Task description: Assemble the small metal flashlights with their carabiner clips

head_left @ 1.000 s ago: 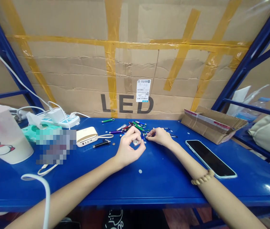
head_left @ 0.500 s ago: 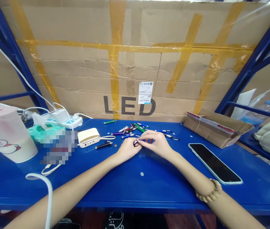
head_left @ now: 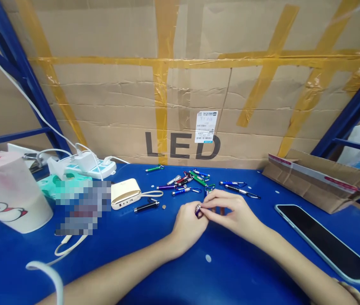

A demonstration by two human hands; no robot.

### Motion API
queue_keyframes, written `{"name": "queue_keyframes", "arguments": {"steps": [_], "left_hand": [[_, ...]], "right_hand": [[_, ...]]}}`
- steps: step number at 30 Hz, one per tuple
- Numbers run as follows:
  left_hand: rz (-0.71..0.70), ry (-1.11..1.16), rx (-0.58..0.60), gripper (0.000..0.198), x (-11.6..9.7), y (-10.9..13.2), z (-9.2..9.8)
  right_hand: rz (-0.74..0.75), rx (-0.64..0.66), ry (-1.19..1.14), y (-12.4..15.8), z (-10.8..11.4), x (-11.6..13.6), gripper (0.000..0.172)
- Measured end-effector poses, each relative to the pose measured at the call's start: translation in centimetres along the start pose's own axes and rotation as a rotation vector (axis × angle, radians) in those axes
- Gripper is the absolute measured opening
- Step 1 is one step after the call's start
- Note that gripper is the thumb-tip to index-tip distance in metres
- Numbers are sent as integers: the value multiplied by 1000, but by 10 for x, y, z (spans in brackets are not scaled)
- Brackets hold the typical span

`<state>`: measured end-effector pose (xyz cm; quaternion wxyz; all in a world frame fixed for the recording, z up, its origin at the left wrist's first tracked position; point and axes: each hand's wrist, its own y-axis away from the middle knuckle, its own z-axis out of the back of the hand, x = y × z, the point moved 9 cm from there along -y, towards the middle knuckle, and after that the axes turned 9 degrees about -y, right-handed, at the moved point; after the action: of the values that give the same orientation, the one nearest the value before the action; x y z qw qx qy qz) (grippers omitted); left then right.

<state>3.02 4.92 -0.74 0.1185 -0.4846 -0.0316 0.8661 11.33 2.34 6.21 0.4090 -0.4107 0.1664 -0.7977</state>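
Note:
My left hand [head_left: 186,224] is closed around a small dark purple keychain flashlight [head_left: 197,209], whose silver end shows at the top of the fist; most of its body is hidden. My right hand [head_left: 235,212] pinches that silver end between thumb and fingertips. Beyond the hands lies a loose pile of similar keychain flashlights with clip rings, among them a green one [head_left: 198,178], a blue one [head_left: 181,191] and a purple one [head_left: 166,187]. A black flashlight [head_left: 147,206] lies to the left, beside a tiny round disc [head_left: 163,207] like a button cell.
A cream power bank [head_left: 125,194] with a strap, a teal tissue pack [head_left: 44,186], a power strip [head_left: 105,169] and a large cup [head_left: 14,195] stand on the left. To the right are a phone [head_left: 326,241] and an open cardboard box [head_left: 310,182]. A big carton [head_left: 119,97] walls the back.
The view has shifted closer and slightly left, so things appear larger and farther right. Both hands stay together on the flashlight, with only slight finger movement.

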Motion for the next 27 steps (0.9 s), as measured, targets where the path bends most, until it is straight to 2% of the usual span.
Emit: {"name": "queue_keyframes", "arguments": {"steps": [10,15,17,20,22,24,25,27], "left_hand": [[15,172,66,10,-6,12,-9],[-13,77,178,13,-9,16,-20],[-25,-5,205,19,-11,18,-21],[-122,-101,275,24,-21,24,-25],[-201,-144,302,24,-29,28,-27],[-249,-167,287,24,-33,29,-26],[-258,-173,272,23,-33,29,-25],[-275,-176,242,23,-34,28,-22]], "right_hand": [[46,-65,86,3,-2,23,12],[-45,-82,88,-1,6,20,21],[-40,-164,142,-4,21,19,15],[-55,-386,253,-3,54,12,16],[-87,-515,313,2,71,1,16],[-166,-563,357,7,77,-17,13],[-207,-520,356,7,73,-29,12],[-210,-341,358,0,53,-45,15]]}}
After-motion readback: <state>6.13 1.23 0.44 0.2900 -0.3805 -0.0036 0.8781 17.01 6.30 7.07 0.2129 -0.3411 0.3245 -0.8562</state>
